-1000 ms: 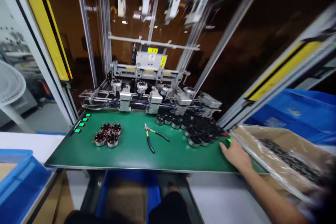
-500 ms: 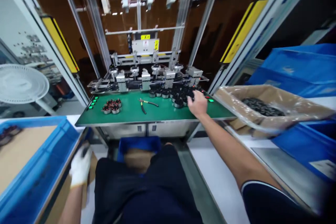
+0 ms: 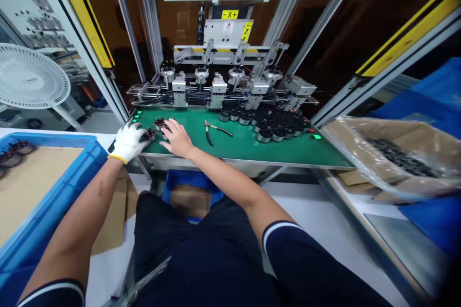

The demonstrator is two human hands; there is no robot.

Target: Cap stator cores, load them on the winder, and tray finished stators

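Observation:
On the left of the green work surface (image 3: 194, 146) stand a few round motor parts (image 3: 159, 123) with metal rims and reddish copper windings. My left hand (image 3: 128, 142), in a white glove, has its fingers closed round the nearest copper-wound motor part (image 3: 150, 135). Bare and just beside it, my right hand (image 3: 178, 139) curves its fingers and thumb round another of these parts, mostly covered by the hand. Diagonal cutters (image 3: 212, 130) with black and yellow handles lie to the right of my hands. Further right sits a cluster of black-topped round parts (image 3: 264, 135).
Behind the surface is a fixture machine (image 3: 219, 87) with several metal clamps. A blue tray (image 3: 77, 165) with similar parts is at left, near a white fan (image 3: 32, 76). A plastic-lined carton (image 3: 345, 141) of small dark pieces stands right; a blue bin (image 3: 171, 184) sits below.
My right hand has moved left from the black-topped cluster to the copper-wound parts. My gloved left hand has risen from beside the blue tray onto the same group. The view has shifted.

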